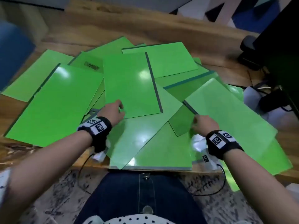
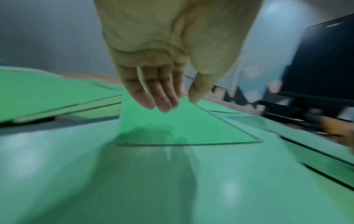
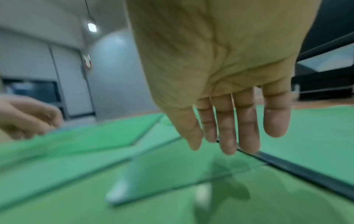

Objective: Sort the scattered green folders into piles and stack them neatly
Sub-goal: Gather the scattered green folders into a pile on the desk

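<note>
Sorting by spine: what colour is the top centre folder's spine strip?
Dark grey-green spine strip, clearest in the head view.

no readable text anywhere; the wrist bands (image 1: 99,126) carry only black-and-white square marker patterns.

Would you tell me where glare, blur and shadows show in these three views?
Head view: white glare spots on the glossy green plastic folders, edges bowed by the wide lens. Left wrist view: foreground smeared, the left hand casting a shadow on a folder. Right wrist view: blurred foreground, the right hand sharper, a bright ceiling lamp.
</note>
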The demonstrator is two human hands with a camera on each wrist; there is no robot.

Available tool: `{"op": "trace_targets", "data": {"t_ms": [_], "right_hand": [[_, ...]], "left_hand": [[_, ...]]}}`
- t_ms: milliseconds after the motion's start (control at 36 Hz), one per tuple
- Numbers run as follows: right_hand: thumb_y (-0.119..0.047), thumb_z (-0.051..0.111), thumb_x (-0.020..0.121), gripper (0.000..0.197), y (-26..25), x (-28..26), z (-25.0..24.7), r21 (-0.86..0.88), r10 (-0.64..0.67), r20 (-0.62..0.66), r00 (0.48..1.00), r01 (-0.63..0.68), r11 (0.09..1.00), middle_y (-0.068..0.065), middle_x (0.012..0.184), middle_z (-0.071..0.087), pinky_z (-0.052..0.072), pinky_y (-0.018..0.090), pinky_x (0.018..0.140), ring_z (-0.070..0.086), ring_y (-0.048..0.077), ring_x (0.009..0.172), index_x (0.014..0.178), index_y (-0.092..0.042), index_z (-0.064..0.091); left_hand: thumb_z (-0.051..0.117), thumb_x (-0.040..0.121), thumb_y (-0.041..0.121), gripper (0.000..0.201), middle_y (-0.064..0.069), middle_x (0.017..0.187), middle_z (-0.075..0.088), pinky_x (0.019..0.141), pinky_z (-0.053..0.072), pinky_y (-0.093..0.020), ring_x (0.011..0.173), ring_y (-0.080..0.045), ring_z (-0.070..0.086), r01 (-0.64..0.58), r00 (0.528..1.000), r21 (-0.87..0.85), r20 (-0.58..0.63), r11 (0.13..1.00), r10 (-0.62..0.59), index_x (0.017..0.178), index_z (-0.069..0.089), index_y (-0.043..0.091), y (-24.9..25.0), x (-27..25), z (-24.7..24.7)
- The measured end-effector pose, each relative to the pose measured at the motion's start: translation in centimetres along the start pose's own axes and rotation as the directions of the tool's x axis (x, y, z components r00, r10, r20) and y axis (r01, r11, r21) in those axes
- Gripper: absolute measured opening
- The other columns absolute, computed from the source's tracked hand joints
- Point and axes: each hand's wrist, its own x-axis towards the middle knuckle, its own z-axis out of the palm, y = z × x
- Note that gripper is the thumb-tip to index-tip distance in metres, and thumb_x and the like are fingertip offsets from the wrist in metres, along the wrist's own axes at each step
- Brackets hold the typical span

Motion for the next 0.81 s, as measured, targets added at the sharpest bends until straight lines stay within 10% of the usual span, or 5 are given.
{"op": "trace_targets", "data": {"t_ms": [167, 333, 611, 806], "right_hand": [[-0.052, 0.073, 0.073, 0.074, 4.1, 3.7, -0.6, -0.17, 0.352, -0.032, 0.936, -0.352, 0.921, 0.014, 0.126, 0.052, 0.043, 0.047, 0.094, 0.049, 0.031, 0.118, 0.129, -0.014, 0.041], [-0.062, 0.079, 0.059, 0.111, 7.0, 5.8, 0.6, -0.042, 0.406, 0.112, 0.907, -0.404, 0.914, 0.027, 0.145, 0.029, 0.043, 0.053, 0.1, 0.042, 0.043, 0.127, 0.14, -0.009, 0.025], [-0.041, 0.07, 0.08, 0.062, 5.6, 4.5, -1.2, -0.12, 0.157, 0.143, 0.977, -0.141, 0.983, 0.008, 0.092, 0.06, 0.048, 0.03, 0.064, 0.058, 0.023, 0.079, 0.12, -0.004, 0.042], [-0.027, 0.064, 0.084, 0.045, 4.0, 2.5, 0.2, -0.238, -0.004, 0.045, 0.999, 0.015, 0.971, -0.001, 0.071, 0.056, 0.047, 0.02, 0.05, 0.058, 0.014, 0.065, 0.118, -0.005, 0.044]], "left_hand": [[0.073, 0.077, 0.036, 0.088, -0.022, 0.148, 0.023, 0.108, 0.028, -0.057, 0.137, -0.038, 0.023, 0.476, 0.857, -0.222, -0.1, 0.851, -0.505, 0.143, 0.022, 0.004, -0.4, 4.4, 0.1], [0.079, 0.07, 0.038, 0.106, -0.024, 0.149, 0.024, 0.11, 0.026, -0.054, 0.138, -0.039, 0.023, 0.517, 0.833, -0.214, -0.097, 0.829, -0.545, 0.146, 0.015, 0.001, -1.0, 5.8, 1.2], [0.089, 0.052, 0.04, 0.097, -0.021, 0.122, 0.057, 0.103, 0.038, -0.052, 0.111, -0.038, 0.056, 0.568, 0.793, -0.406, 0.036, 0.716, -0.609, 0.125, 0.04, 0.001, -0.8, 5.8, 1.3], [0.078, 0.074, 0.01, 0.093, -0.022, 0.14, 0.041, 0.098, 0.043, -0.04, 0.119, -0.036, 0.05, 0.288, 0.889, -0.639, -0.098, 0.713, -0.447, 0.143, 0.015, 0.008, 1.6, 1.8, -0.9]]}}
